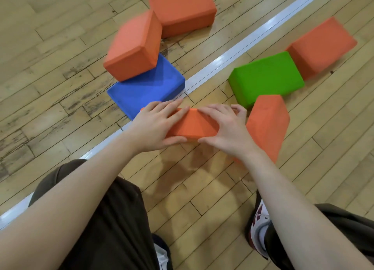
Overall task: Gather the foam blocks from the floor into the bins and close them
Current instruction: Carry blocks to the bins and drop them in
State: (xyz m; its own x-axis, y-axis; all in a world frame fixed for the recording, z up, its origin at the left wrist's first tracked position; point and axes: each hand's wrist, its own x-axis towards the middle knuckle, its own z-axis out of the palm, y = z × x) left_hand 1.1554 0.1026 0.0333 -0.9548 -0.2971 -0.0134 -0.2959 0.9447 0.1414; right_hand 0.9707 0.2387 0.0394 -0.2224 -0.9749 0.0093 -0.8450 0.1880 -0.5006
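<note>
An orange foam block (193, 126) lies on the wooden floor straight ahead of me. My left hand (156, 126) grips its left end, thumb under the near edge. My right hand (226, 128) grips its right end the same way. Around it lie a blue block (145, 89), an orange block (132, 47) leaning on the blue one, another orange block (182, 8) behind, a green block (266, 77), an orange block (321, 47) at the far right, and an upright orange block (267, 124) beside my right hand. No bin is in view.
A white painted line (232, 55) crosses the floor diagonally. My knees in dark trousers (113, 219) and a white and maroon shoe (260, 227) are at the bottom of the view.
</note>
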